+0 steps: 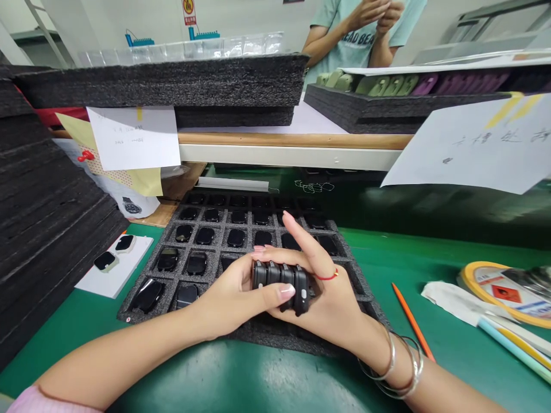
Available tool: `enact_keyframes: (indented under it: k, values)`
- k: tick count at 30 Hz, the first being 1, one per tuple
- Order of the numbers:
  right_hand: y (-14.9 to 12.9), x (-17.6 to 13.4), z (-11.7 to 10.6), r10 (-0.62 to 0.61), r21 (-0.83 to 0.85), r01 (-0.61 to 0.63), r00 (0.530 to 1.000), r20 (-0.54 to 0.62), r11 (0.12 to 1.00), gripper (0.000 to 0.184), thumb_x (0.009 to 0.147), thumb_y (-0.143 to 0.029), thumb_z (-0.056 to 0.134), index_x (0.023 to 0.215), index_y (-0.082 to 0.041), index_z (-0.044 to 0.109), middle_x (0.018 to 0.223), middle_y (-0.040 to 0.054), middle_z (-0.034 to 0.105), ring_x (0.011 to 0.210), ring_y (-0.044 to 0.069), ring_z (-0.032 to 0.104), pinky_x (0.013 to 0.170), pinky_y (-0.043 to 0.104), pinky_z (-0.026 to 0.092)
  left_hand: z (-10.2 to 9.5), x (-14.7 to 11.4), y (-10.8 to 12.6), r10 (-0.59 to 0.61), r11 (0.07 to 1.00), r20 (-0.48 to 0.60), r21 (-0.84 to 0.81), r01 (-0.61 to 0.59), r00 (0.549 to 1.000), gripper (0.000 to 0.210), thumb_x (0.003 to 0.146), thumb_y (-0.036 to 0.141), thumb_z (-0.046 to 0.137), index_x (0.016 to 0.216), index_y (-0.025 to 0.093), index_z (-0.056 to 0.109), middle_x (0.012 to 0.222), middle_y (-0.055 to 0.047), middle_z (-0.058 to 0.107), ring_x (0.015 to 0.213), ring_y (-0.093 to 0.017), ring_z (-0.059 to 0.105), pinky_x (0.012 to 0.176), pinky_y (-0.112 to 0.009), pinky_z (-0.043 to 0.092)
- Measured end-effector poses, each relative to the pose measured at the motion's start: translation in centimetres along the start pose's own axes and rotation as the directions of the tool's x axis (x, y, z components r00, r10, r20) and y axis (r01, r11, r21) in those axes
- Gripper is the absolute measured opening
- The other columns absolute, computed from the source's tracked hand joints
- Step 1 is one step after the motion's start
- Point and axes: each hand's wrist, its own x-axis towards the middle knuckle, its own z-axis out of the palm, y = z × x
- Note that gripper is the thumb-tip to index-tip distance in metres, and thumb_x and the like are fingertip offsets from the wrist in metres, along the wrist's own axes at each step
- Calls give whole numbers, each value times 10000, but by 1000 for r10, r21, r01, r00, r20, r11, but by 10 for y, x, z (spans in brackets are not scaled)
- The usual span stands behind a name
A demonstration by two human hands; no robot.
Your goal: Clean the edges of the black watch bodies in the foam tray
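Note:
My left hand (235,295) is closed round a row of several black smartwatch bodies (279,282), standing face to face on edge. Its thumb lies across their near sides, where small grey buttons show. From the right, my right hand (329,298) wraps the same row, with one finger pointing up and away. Part of the row is hidden by the fingers. Under both hands lies a black foam tray (172,287) with square pockets, many of them holding dark-screened watch bodies such as this one (236,237).
Two watch bodies (105,261) rest on a white card (123,272) at left. An orange pen (413,321) and a tape roll (508,292) lie at right. A shelf edge (284,150) crosses above, bearing foam trays (172,83). Behind it stands a person (365,34).

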Motion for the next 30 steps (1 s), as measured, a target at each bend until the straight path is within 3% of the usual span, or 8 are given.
enact_keyframes:
  k: [3,4,8,10,18,23,26,30]
  values:
    - [3,-1,0,-11,-47,12,1000,21,999,876,789,-93,760,1534,-326,362,1566,45,397,1195,241,642,1045,332,560,1,-1,-2,5,998,-57,65,-1,998,366,811,206,791,1113,161,590,1068,-56,657,1050,-209,635,909,-319,520]
    - [4,-2,-1,-6,-44,8,999,32,999,851,788,-101,771,1519,-318,393,1570,46,388,1204,248,635,1055,333,553,2,-1,-2,1,997,-61,78,4,998,374,792,187,800,1099,171,587,1045,-40,651,1028,-199,636,904,-317,521]
    - [6,-2,-2,53,41,-55,998,46,998,898,802,-168,801,1555,-296,330,1374,35,620,1242,247,606,1095,353,520,4,-2,0,-37,991,-79,127,46,996,500,704,186,857,1083,180,530,1060,-52,650,1033,-238,636,885,-364,532]
    - [7,-2,-1,78,72,-80,996,36,994,923,802,-166,793,1569,-299,295,1301,13,673,1243,235,606,1123,360,492,5,-2,1,-44,983,-99,171,61,994,545,663,205,885,1064,174,516,1071,-72,651,1035,-264,634,869,-383,536]
    - [9,0,2,62,124,-63,998,11,990,970,773,-93,750,1572,-362,270,1367,-23,625,1178,207,655,1170,372,443,4,-1,-3,-33,979,-116,194,55,993,590,618,198,920,1055,180,523,1012,-41,657,942,-225,644,835,-359,546]
    - [9,-1,1,29,49,-30,1000,4,998,983,767,-149,770,1581,-335,252,1315,-1,663,1185,230,651,1098,374,520,3,-3,-6,10,992,-55,130,-3,998,415,842,290,746,1161,166,512,1191,-108,631,1157,-267,613,992,-401,507]
    - [4,-2,6,32,-54,-34,999,-39,998,972,774,-136,761,1581,-320,251,1238,-8,701,1180,217,656,1061,340,546,6,-2,-12,109,973,-166,221,-71,980,329,905,292,654,1176,154,526,1221,-110,616,1195,-244,580,1052,-381,469]
    - [-6,-3,15,28,-156,-42,995,-92,987,911,816,-131,737,1580,-273,261,1269,16,688,1193,204,648,1090,309,518,11,1,-20,218,954,-286,263,-143,933,274,896,337,700,1085,177,583,1082,-49,646,1070,-206,612,976,-320,504]
